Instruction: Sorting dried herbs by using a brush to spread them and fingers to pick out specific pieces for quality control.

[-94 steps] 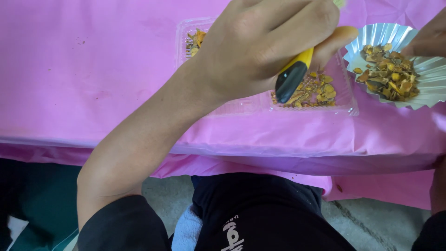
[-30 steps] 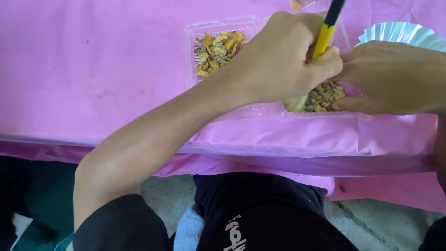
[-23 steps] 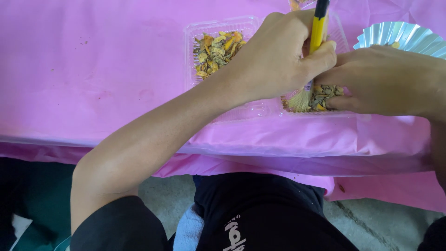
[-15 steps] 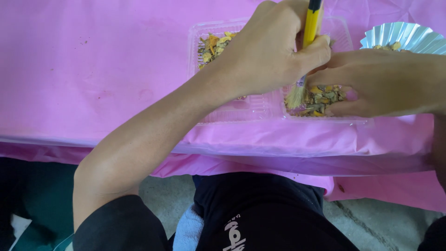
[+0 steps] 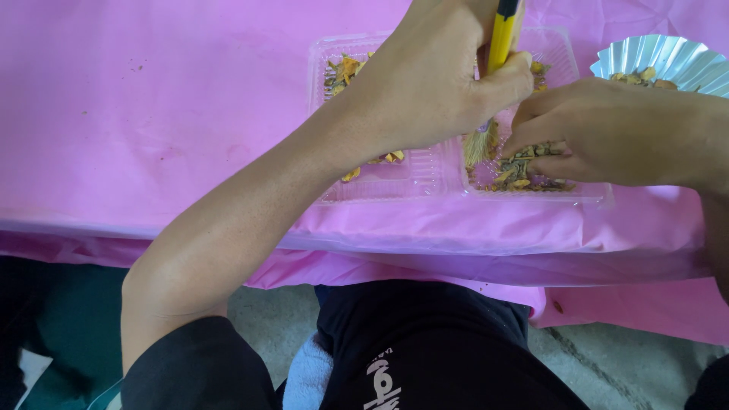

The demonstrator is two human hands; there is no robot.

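A small brush (image 5: 493,91) with a yellow-and-black handle stands nearly upright, long axis running twelve to six o'clock, its pale bristles down in the right compartment of a clear plastic tray (image 5: 425,178). The left hand (image 5: 437,83) is clenched around the handle. At three o'clock of the bristles, just beside them, the right hand (image 5: 607,129) presses curled fingers into a heap of dried orange and brown plant bits (image 5: 524,171); whether it pinches any cannot be told. The tray's left compartment holds scattered bits. A silver foil cup (image 5: 668,61) at two o'clock holds more, on a pink table cover (image 5: 152,114).
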